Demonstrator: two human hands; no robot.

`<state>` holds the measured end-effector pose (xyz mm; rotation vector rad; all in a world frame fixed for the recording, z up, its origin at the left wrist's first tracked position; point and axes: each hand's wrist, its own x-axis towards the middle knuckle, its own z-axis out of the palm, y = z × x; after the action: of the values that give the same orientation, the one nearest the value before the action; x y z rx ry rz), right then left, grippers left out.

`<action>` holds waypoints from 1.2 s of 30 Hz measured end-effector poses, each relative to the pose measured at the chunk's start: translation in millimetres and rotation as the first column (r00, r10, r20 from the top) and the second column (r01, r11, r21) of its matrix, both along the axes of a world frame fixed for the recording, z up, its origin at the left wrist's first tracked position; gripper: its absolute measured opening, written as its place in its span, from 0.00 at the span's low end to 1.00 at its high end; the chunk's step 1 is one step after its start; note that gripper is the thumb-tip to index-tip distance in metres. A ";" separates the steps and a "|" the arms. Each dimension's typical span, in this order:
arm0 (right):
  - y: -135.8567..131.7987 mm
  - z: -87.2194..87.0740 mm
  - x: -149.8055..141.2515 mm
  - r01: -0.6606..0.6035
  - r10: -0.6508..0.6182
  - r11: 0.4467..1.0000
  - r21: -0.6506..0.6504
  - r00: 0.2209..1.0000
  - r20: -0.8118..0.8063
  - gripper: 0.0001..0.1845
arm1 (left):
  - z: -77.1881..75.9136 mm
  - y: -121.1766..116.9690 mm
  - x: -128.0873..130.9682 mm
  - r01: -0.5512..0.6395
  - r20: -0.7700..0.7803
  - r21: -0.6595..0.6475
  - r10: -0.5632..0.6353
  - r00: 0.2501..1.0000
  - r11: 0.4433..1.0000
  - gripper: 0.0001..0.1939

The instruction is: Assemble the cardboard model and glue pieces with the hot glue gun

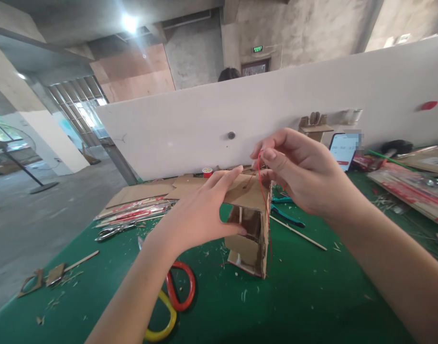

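Note:
A small open-fronted cardboard box (245,246) stands on the green table. My left hand (201,215) steadies it, with the thumb at the open side and the fingers stretched over the top. Above the box's far right corner, my right hand (294,172) pinches a thin red string (264,191). The string hangs down along the right edge of the box. A thin wooden stick shows inside the box. The tips of some right-hand fingers are hidden behind the top edge.
Red-and-yellow-handled scissors (183,286) lie by my left forearm. Teal-handled pliers (287,217) and a wooden stick (300,233) lie right of the box. A red spool (207,172) sits at the back. A phone (343,150) leans near the white partition (190,129).

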<state>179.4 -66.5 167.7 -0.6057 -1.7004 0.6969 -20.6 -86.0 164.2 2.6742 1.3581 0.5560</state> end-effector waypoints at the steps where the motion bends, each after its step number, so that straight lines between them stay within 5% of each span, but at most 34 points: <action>1: 0.3 0.0 -0.1 -0.005 0.005 1.000 0.002 1.000 -0.019 0.11 | -0.3 0.1 0.3 -0.006 -0.003 -0.002 0.006 1.000 1.000 0.45; 7: -1.1 2.7 4.7 -0.081 0.100 0.994 -0.078 0.952 0.289 0.10 | -0.4 0.4 1.4 -0.018 -0.005 -0.025 0.018 1.000 1.000 0.46; 13: 1.3 -1.3 0.6 -0.041 0.041 0.999 0.014 0.999 0.006 0.09 | -5.0 3.5 -0.9 -0.009 0.015 0.007 0.009 1.000 1.000 0.47; 18: 1.9 -1.2 2.3 -0.063 0.073 0.997 -0.052 0.976 0.204 0.09 | -7.4 6.1 -2.0 0.061 0.106 -0.025 -0.058 0.993 0.998 0.46; 21: 2.0 -1.1 4.4 -0.100 0.109 0.992 -0.075 0.985 0.132 0.09 | -9.2 10.1 -4.5 0.139 0.195 -0.060 -0.125 0.973 0.989 0.46; 27: 4.9 -0.9 9.9 -0.158 0.161 0.983 -0.094 0.987 0.023 0.14 | -23.6 34.0 -10.8 0.388 0.535 -0.224 -0.220 0.816 0.894 0.38; 32: -1.4 7.2 15.2 0.029 -0.026 1.000 -0.010 0.976 0.214 0.21 | -30.9 50.3 -14.2 0.397 0.653 -0.166 -0.201 0.731 0.903 0.31; 36: -5.6 7.9 15.5 0.149 -0.207 0.976 0.157 0.859 0.469 0.23 | -26.8 58.5 -24.6 0.282 0.640 -0.102 -0.154 0.753 0.954 0.30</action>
<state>194.8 -72.1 175.6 -0.8979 -2.0946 0.3198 -45.3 -27.5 137.5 2.1354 0.8360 1.0952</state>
